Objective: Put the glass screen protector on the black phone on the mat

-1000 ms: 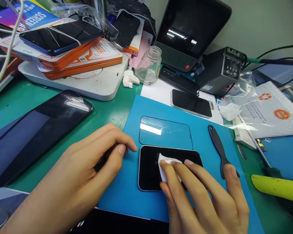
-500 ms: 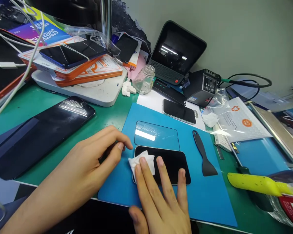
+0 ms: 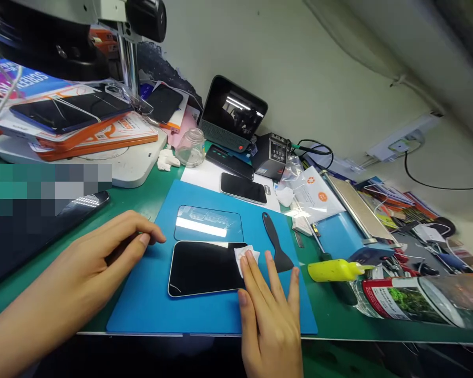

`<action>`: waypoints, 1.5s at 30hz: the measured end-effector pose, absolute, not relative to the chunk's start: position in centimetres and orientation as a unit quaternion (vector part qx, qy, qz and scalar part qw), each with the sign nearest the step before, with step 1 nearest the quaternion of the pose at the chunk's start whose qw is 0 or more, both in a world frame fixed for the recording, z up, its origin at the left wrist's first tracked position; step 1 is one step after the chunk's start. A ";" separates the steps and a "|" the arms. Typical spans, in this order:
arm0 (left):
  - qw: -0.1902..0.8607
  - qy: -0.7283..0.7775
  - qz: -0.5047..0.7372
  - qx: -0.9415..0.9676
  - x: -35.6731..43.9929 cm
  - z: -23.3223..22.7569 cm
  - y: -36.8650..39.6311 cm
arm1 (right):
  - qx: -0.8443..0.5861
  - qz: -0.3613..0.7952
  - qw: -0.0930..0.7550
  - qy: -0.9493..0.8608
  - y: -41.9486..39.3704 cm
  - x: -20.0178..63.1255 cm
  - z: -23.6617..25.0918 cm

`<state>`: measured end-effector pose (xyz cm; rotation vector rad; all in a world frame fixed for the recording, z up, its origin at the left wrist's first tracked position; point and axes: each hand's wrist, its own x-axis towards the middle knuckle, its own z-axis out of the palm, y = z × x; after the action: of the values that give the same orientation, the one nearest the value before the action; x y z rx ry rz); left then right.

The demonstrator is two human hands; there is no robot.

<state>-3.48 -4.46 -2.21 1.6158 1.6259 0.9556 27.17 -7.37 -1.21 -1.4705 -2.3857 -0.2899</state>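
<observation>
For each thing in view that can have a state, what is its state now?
Black phone on the blue mat: face up, screen dark.
Small white cloth: crumpled, pressed on the phone's right end.
Right hand: fingers flat on the cloth.
Left hand: holds nothing, fingers curled, resting on the mat's left edge.
Clear glass protector: lying flat beside the phone.
Black plastic scraper: lying untouched.
Glass jar: open, no lid.

Two bare hands and forearms enter from the bottom edge. The left hand [image 3: 102, 257] and right hand [image 3: 270, 310] wear no gloves, rings or watch. Fingernails are short and unpainted; no sleeve shows.
</observation>
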 end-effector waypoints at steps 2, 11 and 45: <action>0.329 0.614 0.369 0.616 -3.3 -1.9 -4.3 | -0.527 -0.091 0.166 -0.829 -6.8 27.0 -1.2; 0.328 0.597 0.389 0.620 -2.8 -0.5 -4.1 | -0.467 -0.145 0.220 -0.844 -9.2 27.9 -2.0; 0.297 0.624 0.425 0.585 -2.2 -0.1 -4.4 | -0.409 -0.079 0.300 -0.858 -8.0 19.3 -0.5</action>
<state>-2.23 -4.38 -0.07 1.5552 1.6585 1.1312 19.35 -8.04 -0.51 -1.0868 -2.2776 -0.2094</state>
